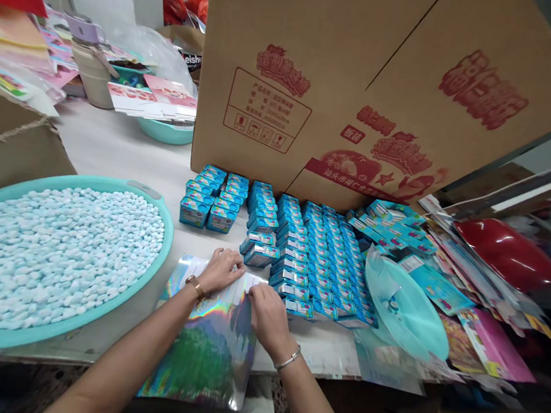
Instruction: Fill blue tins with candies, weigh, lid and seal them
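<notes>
A shiny rainbow-silver sheet (222, 351) lies over the table's front edge, its near end hanging toward my lap. My left hand (220, 270), with a watch on the wrist, rests on its upper part, fingers bent and pressed together at the top edge. At the upper right corner, my right hand (269, 316) has thumb and fingers pinched on the sheet; a bracelet circles that wrist. Pale strips show on the sheet between the hands. Just beyond stand small blue boxes (261, 255), with long rows of similar blue boxes (321, 263) to the right.
A teal basin (168, 235) full of pale blue and white candies stands at left. At right are another teal basin (416, 311) and flat blue packaging (436, 284). A large cardboard carton (337, 76) walls off the back. A bottle (91, 72) stands back left.
</notes>
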A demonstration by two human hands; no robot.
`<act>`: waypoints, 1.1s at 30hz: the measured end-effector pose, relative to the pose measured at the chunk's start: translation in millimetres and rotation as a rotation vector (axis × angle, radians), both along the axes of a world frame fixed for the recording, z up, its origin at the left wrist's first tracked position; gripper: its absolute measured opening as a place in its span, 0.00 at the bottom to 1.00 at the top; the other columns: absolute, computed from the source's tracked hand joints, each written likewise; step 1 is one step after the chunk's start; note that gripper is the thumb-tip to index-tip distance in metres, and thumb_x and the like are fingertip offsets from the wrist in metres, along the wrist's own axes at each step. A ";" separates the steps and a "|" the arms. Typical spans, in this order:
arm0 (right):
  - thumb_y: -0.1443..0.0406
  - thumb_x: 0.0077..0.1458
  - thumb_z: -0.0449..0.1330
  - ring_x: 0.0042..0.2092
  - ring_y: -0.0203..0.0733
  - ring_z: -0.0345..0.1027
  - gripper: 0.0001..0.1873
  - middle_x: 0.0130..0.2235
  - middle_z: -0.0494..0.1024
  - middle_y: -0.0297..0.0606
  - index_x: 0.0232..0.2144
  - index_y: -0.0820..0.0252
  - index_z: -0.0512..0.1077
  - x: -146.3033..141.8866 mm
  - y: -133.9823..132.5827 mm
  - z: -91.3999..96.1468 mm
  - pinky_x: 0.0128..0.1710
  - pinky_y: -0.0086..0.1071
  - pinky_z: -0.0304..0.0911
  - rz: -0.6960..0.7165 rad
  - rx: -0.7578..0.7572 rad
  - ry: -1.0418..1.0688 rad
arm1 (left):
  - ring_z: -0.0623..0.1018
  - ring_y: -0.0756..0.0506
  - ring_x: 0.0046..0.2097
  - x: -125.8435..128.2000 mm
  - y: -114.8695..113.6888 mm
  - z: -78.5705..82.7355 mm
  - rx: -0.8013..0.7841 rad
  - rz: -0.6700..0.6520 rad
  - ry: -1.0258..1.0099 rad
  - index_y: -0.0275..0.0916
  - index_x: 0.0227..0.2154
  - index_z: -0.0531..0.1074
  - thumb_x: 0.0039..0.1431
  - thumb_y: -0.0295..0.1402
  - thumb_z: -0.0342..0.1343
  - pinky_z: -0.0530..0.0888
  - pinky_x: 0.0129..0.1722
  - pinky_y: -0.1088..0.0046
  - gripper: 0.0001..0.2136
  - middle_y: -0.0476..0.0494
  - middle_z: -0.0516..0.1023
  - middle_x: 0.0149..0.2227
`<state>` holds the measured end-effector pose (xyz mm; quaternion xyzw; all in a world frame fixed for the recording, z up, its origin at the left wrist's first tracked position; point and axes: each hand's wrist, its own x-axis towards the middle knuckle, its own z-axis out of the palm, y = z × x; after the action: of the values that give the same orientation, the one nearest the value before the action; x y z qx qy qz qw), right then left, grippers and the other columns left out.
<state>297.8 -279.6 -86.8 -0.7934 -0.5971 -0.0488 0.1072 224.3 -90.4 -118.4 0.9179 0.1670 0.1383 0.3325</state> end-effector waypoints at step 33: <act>0.52 0.44 0.63 0.18 0.32 0.55 0.16 0.16 0.65 0.27 0.22 0.59 0.69 107.5 125.9 68.4 0.19 0.27 0.51 -0.368 0.351 1.029 | 0.72 0.49 0.29 55.1 24.3 49.6 -0.353 0.421 -0.237 0.38 0.23 0.69 0.65 0.46 0.43 0.65 0.30 0.75 0.21 0.49 0.73 0.23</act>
<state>405.4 -153.7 -18.4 -0.7763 -0.3031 0.2272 0.5038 279.4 -66.1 -68.8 0.7685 0.3353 0.2790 0.4682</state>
